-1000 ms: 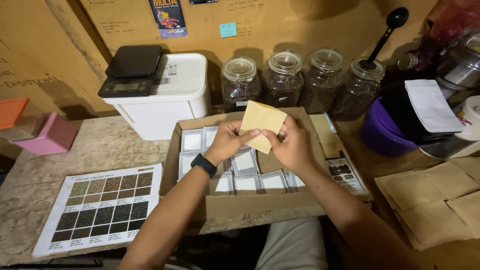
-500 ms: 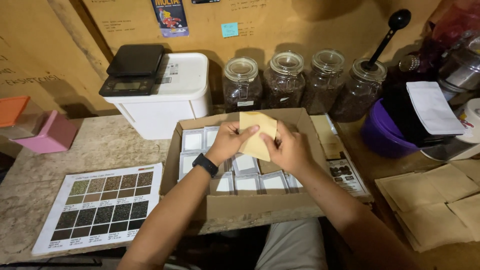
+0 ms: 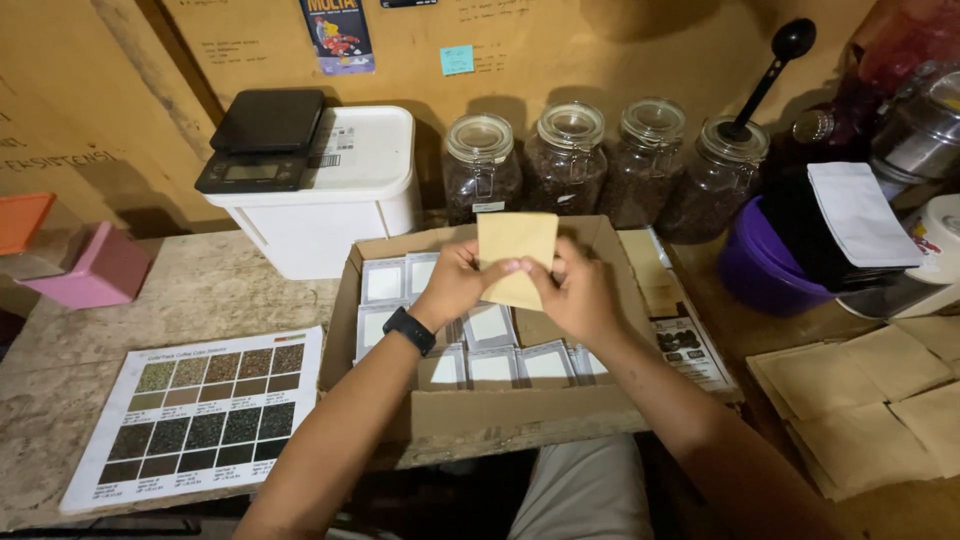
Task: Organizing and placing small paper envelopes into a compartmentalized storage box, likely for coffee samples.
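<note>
Both my hands hold a small tan paper pouch (image 3: 515, 245) upright above an open cardboard box (image 3: 520, 415). My left hand (image 3: 458, 283), with a black watch on its wrist, pinches the pouch's left side. My right hand (image 3: 577, 290) grips its right side. Inside the box lie rows of small white-faced packets (image 3: 490, 365), partly hidden by my hands.
A colour chart sheet (image 3: 205, 410) lies at the left. A black scale (image 3: 262, 140) sits on a white bin (image 3: 335, 200). Several glass jars (image 3: 570, 160) of dark contents line the wall. A purple tub (image 3: 760, 265) and brown pouches (image 3: 870, 400) are at the right, a pink box (image 3: 85, 275) far left.
The pouch has turned from a tilted position to upright between my hands, which stayed above the box and shifted slightly along its edges.
</note>
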